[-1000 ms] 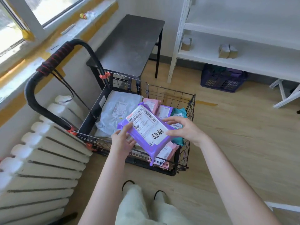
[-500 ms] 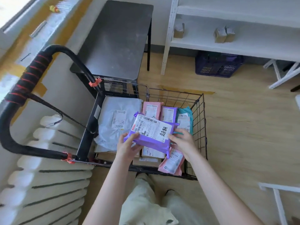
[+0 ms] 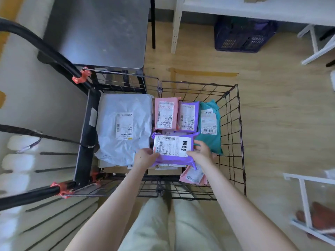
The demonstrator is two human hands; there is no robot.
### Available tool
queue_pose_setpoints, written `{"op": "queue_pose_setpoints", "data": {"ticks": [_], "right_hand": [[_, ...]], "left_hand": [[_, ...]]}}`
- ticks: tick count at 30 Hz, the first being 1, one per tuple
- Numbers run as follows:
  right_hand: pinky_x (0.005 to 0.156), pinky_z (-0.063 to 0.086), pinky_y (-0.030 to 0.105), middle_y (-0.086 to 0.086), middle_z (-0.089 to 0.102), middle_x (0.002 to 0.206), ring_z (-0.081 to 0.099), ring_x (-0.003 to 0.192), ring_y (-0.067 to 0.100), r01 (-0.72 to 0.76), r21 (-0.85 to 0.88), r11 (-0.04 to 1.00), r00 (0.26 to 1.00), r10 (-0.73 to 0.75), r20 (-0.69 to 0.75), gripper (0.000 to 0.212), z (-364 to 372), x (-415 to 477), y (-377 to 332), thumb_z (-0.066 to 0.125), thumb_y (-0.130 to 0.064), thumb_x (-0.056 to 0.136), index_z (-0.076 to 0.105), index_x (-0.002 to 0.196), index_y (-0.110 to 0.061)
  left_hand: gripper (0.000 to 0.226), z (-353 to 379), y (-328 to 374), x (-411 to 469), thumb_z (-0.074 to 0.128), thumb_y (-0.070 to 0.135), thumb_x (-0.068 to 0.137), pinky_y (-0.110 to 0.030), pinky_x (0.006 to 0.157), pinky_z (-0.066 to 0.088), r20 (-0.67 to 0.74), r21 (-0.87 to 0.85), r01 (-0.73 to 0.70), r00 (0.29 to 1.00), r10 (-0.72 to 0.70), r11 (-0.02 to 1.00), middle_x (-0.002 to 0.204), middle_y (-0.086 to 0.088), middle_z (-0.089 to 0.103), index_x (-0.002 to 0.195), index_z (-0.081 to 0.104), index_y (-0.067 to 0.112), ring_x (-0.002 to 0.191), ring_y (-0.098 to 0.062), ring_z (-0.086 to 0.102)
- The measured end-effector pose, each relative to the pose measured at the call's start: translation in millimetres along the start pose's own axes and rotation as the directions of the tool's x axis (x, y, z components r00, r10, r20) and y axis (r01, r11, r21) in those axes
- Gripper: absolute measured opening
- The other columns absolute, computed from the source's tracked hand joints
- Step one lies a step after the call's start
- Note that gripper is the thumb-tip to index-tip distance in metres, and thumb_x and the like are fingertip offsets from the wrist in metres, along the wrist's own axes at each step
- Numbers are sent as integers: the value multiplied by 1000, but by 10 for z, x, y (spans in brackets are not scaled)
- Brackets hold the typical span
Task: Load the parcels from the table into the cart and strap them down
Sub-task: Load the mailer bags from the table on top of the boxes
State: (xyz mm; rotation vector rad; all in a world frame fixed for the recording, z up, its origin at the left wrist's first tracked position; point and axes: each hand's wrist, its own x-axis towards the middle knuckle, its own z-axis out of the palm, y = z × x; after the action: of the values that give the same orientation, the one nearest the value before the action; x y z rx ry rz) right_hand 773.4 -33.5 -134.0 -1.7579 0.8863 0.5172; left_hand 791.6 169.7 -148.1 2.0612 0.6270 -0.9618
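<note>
Wood floor, white radiator far left, grey table behind the wire cart. In the cart, left to right: big white mailer, print too small to read; left hand gripping the near-left edge of the purple parcel, barcode label with handwritten "超期"; right hand pinching its right edge. Behind: pink parcel with unreadable red scrawl, small purple parcel, teal parcel.

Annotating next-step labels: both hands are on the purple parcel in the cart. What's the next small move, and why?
Probably release it. The left hand and right hand pinch the near corners of the purple parcel, which seems to sit level inside the cart, between the white parcel and the teal parcel. Letting go and lifting both hands clear looks right.
</note>
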Motion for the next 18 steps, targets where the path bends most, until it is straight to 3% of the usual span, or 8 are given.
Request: {"op": "queue_pose_setpoints", "data": {"ticks": [2,6,10,12,16,18], "right_hand": [[72,50,24,9,65,119,61,92,15,-25,-1,1000,1000,25,1,55,61,148,102,68,7,79,51,129,-7],[86,54,35,6,67,117,63,98,17,-42,-14,999,999,42,-2,58,172,408,309,65,8,80,52,132,-12],[78,49,25,0,66,112,61,95,13,14,-67,998,1000,-15,-6,62,245,659,453,65,5,81,49,137,-16],[84,49,26,-5,63,112,60,100,12,66,-102,993,998,-66,11,68,292,762,478,65,5,82,44,143,-18],[92,48,27,-12,56,124,57,112,10,195,-237,952,980,-177,94,91,450,964,551,68,3,81,21,153,-25],[93,49,29,-4,56,133,57,118,15,259,-296,919,966,-241,95,99,509,1058,611,71,0,78,14,154,-27]], "left_hand": [[29,72,-24,144,60,21,87,-27,54,34,-16,96,2,1000,0,995,58,-4,49,60,52,17,61,-19,47],[29,192,-46,376,54,16,89,-27,52,26,-42,154,-18,999,25,988,53,-3,39,62,46,14,55,-19,37],[21,276,-30,688,53,22,92,-29,54,41,-64,127,-60,996,68,990,65,-7,50,71,53,18,60,-21,47],[20,326,-42,815,54,24,94,-33,64,49,-88,155,-96,990,110,983,71,-7,59,75,58,19,66,-24,53],[26,410,-30,980,47,19,97,-31,61,36,-177,304,-137,964,197,943,78,-12,62,75,59,11,81,-32,57],[25,441,-18,1035,45,17,97,-32,62,38,-207,344,-121,957,201,931,82,-12,63,80,60,7,84,-33,57]]}}
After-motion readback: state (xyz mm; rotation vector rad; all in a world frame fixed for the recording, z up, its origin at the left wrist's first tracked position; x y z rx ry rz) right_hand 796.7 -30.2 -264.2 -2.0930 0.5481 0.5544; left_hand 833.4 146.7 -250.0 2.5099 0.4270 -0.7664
